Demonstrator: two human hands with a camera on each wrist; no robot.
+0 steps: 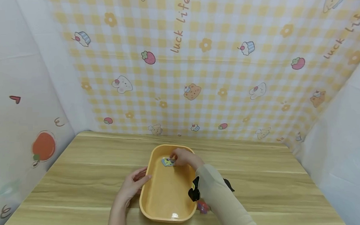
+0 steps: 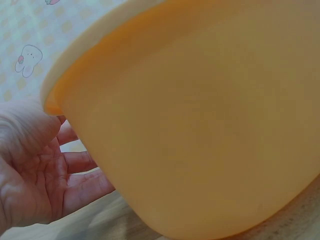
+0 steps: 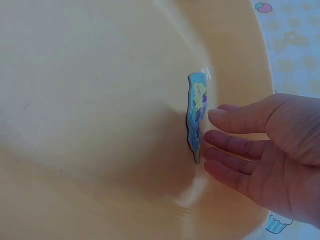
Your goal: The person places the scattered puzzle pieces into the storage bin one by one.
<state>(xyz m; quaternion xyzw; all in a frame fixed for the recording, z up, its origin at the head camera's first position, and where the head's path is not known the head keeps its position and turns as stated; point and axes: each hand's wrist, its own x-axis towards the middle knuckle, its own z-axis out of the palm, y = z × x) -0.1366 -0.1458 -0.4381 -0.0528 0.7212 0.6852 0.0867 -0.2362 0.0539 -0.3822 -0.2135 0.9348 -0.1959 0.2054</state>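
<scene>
A yellow-orange plastic basin (image 1: 168,192) stands on the wooden table. At its left rim, my left hand (image 1: 132,185) holds the wall, thumb over the rim and fingers along the outside; the left wrist view shows those fingers (image 2: 85,187) against the outer side. Inside the basin, near the far end, lies a small flat blue piece (image 3: 196,112) printed in yellow and purple. My right hand (image 1: 183,157) reaches in beside it. In the right wrist view the fingers (image 3: 235,145) are loosely bent with their tips close to the piece; whether they touch it I cannot tell.
A small red and purple flat thing (image 1: 202,207) lies on the table (image 1: 260,189) right of the basin, partly hidden by my right forearm. Behind the table hangs a yellow checked cloth (image 1: 211,68), with white cloth at both sides.
</scene>
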